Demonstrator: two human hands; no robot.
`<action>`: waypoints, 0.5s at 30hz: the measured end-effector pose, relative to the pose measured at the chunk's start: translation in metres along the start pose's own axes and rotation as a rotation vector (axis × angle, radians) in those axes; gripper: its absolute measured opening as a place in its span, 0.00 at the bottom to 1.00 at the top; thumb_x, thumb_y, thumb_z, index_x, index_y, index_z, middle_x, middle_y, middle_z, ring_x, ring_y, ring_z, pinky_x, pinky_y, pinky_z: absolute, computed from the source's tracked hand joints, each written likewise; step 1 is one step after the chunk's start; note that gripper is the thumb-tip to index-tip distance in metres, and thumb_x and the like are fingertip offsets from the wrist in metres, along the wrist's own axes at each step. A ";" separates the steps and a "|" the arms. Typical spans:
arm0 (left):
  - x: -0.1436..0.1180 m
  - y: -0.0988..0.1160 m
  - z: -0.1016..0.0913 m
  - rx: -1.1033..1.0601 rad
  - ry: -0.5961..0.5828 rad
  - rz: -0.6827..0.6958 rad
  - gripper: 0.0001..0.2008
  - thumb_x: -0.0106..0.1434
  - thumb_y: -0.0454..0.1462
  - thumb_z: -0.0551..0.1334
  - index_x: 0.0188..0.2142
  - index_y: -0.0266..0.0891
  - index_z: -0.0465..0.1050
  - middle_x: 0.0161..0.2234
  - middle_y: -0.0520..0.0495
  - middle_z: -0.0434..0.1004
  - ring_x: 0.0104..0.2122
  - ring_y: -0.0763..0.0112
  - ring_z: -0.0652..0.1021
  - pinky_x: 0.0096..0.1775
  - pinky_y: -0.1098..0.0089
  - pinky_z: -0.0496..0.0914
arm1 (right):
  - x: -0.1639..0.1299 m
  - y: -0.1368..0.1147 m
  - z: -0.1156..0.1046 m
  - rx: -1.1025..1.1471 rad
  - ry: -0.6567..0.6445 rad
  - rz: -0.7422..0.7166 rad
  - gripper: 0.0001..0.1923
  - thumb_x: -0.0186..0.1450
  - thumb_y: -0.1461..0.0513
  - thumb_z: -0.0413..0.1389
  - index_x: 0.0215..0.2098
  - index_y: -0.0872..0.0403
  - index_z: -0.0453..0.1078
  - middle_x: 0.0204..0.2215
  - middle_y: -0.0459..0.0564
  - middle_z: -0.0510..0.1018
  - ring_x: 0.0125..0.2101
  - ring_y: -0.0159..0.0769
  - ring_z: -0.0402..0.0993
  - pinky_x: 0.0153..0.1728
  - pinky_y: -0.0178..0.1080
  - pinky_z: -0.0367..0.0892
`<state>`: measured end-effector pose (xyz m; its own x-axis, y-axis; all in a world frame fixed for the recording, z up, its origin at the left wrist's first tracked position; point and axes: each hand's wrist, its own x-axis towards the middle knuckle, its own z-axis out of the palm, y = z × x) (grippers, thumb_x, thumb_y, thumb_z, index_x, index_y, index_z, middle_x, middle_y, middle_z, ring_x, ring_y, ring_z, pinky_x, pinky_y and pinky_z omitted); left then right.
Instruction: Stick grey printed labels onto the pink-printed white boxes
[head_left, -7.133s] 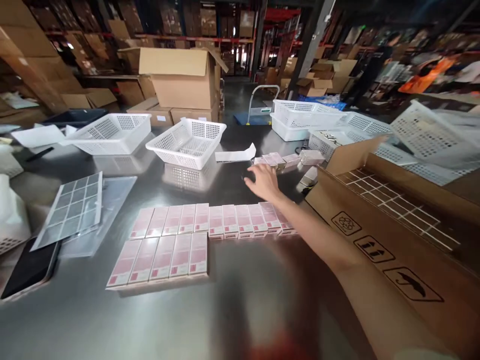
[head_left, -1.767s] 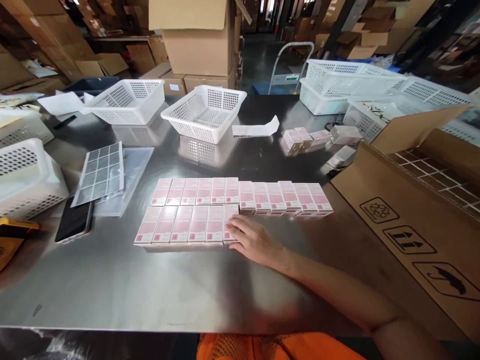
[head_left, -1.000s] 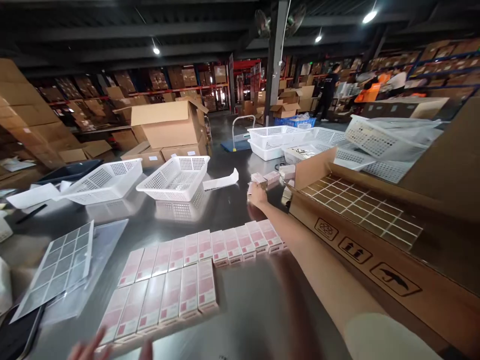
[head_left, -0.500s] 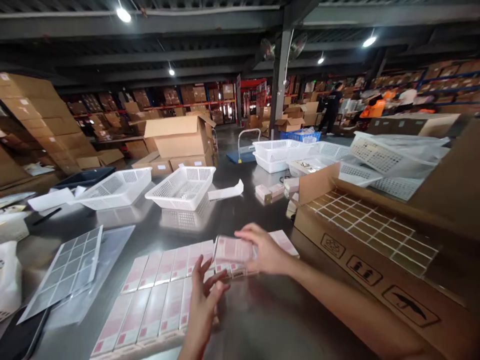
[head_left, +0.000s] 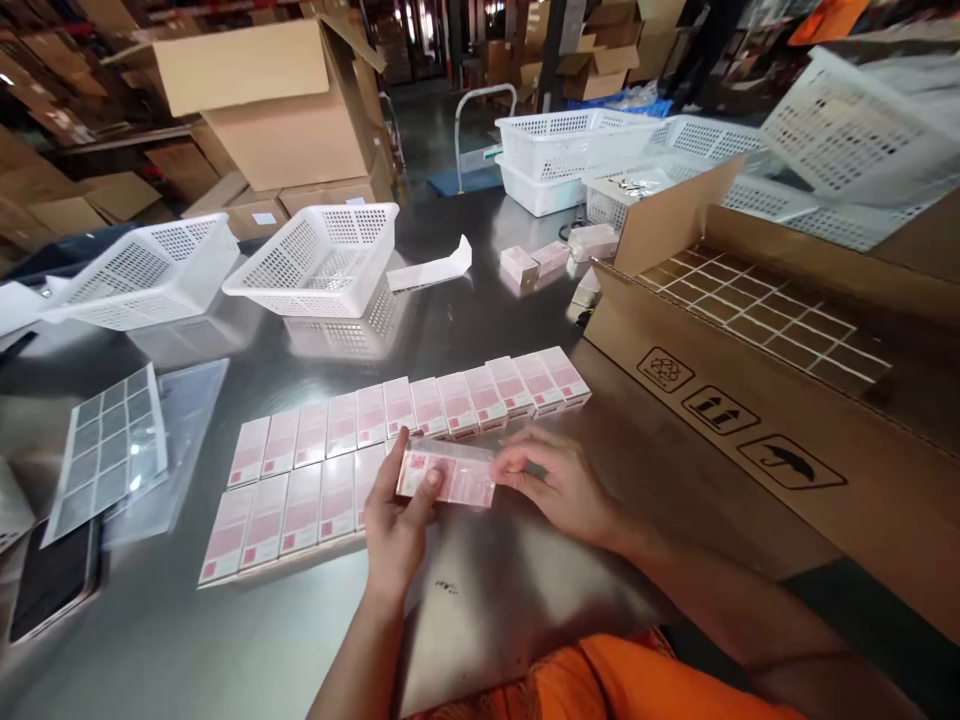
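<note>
Now both hands have come down from mid-air to the near edge of the steel bench (head_left: pixel 187 640), carrying one small pink-and-white carton (head_left: pixel 448 478) between them. The left hand (head_left: pixel 397 520) pinches its left end with thumb on top, and the right hand (head_left: pixel 559 485) grips the right end with closed fingers. It hovers just above the right end of the front row of matching flat-lying pink cartons (head_left: pixel 300 510), beside the open brown cardboard box (head_left: pixel 750 400).
</note>
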<state>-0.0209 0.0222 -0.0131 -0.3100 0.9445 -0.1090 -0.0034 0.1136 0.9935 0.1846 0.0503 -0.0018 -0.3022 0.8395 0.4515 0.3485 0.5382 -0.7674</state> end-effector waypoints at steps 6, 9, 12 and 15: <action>0.016 0.010 -0.010 -0.328 0.033 -0.098 0.30 0.51 0.47 0.73 0.52 0.40 0.77 0.44 0.43 0.81 0.42 0.63 0.79 0.39 0.71 0.74 | 0.004 -0.010 -0.027 -0.018 -0.267 -0.336 0.13 0.70 0.67 0.51 0.38 0.48 0.77 0.30 0.48 0.69 0.39 0.37 0.69 0.47 0.43 0.70; 0.019 0.013 -0.013 -0.354 0.020 -0.121 0.22 0.53 0.47 0.72 0.44 0.38 0.81 0.34 0.46 0.81 0.31 0.71 0.77 0.31 0.75 0.69 | 0.010 -0.004 -0.036 -0.184 -0.451 -0.503 0.07 0.65 0.65 0.56 0.32 0.46 0.75 0.39 0.52 0.74 0.49 0.44 0.67 0.51 0.49 0.67; 0.016 0.011 -0.009 -0.280 0.029 -0.104 0.18 0.53 0.46 0.72 0.38 0.35 0.82 0.31 0.46 0.80 0.27 0.72 0.75 0.29 0.73 0.66 | 0.009 0.007 -0.024 -0.391 -0.325 -0.544 0.10 0.59 0.55 0.62 0.24 0.47 0.70 0.49 0.53 0.75 0.52 0.55 0.65 0.50 0.60 0.60; 0.013 0.008 -0.007 -0.235 0.095 -0.041 0.17 0.54 0.47 0.72 0.32 0.34 0.81 0.29 0.46 0.79 0.29 0.70 0.75 0.33 0.71 0.66 | 0.003 0.015 -0.003 -0.531 -0.203 -0.500 0.07 0.59 0.53 0.63 0.31 0.45 0.75 0.56 0.55 0.73 0.51 0.60 0.68 0.48 0.66 0.58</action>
<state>-0.0316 0.0335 -0.0060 -0.3931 0.9061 -0.1564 -0.2351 0.0654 0.9698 0.1918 0.0611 -0.0104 -0.6759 0.4835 0.5562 0.4920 0.8579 -0.1479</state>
